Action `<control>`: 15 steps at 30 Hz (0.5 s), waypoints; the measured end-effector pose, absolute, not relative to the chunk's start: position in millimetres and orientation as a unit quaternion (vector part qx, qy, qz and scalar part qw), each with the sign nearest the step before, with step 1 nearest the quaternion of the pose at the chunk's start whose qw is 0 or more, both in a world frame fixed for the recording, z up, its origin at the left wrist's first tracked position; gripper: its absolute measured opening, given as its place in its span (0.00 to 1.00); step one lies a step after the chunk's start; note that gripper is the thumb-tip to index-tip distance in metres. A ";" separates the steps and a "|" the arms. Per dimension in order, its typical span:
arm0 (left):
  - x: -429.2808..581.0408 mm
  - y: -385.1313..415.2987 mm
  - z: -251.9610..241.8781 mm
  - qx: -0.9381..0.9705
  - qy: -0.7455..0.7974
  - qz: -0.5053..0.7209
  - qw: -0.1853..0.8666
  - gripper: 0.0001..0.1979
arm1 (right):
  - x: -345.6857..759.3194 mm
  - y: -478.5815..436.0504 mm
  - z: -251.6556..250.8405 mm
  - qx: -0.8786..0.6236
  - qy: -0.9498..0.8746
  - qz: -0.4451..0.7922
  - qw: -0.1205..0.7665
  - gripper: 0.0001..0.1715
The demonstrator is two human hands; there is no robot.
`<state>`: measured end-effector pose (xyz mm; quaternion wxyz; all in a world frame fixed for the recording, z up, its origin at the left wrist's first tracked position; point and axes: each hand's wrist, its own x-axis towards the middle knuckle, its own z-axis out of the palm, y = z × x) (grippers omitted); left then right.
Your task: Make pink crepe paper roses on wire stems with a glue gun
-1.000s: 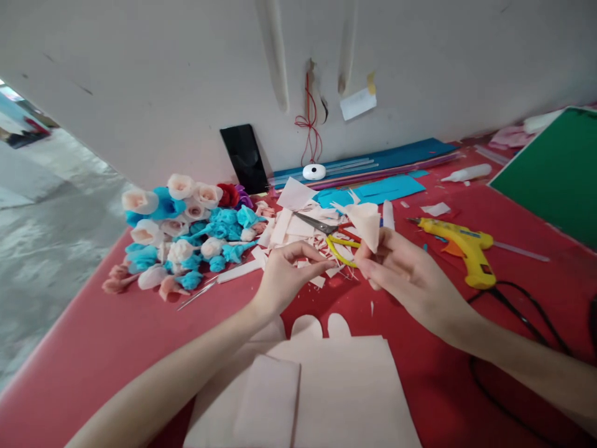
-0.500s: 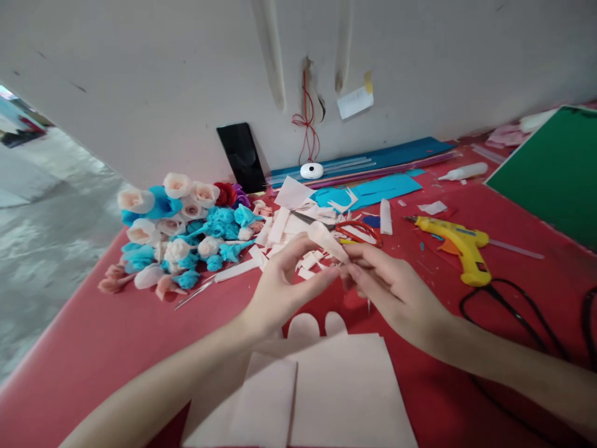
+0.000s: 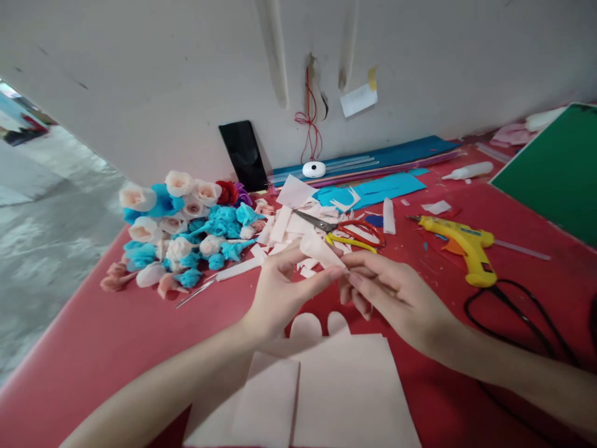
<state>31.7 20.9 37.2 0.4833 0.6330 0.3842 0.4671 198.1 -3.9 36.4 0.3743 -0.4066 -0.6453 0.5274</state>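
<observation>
Between my two hands is a pale pink paper petal (image 3: 319, 250), held above the red table. My left hand (image 3: 282, 291) has thumb and fingers closed on its left and lower side. The fingertips of my right hand (image 3: 396, 292) pinch its narrow lower end. Beneath and nearer me lie large pale pink paper sheets (image 3: 349, 386), with a smaller folded piece (image 3: 273, 389) on top. Two rounded petal shapes (image 3: 306, 326) stick out past the sheets' far edge. Just beyond my hands, scissors (image 3: 321, 222) with red and yellow handles rest on pale paper scraps (image 3: 282, 224).
Left stands a cluster of paper flowers (image 3: 180, 230) in pink, blue, red and purple. A yellow glue gun (image 3: 459, 242) with a black cord lies right. Behind are a phone (image 3: 242, 155) against the wall, blue paper (image 3: 387, 186), a white bottle (image 3: 467, 171) and a green board (image 3: 555, 174).
The petal has come down slightly and tilts lower in my fingers, uncovering more of the scissors. My right hand's lower fingers have spread a little. The view has shifted slightly.
</observation>
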 end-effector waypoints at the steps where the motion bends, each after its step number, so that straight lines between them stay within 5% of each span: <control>1: 31.4 20.4 37.5 0.636 0.383 0.471 0.476 0.01 | 198.1 -4.1 36.4 -0.403 -0.646 0.529 0.374 0.10; 15: 27.2 27.8 39.4 0.670 0.306 0.431 0.522 0.04 | 199.8 -0.7 46.9 -0.325 -0.545 0.690 0.349 0.15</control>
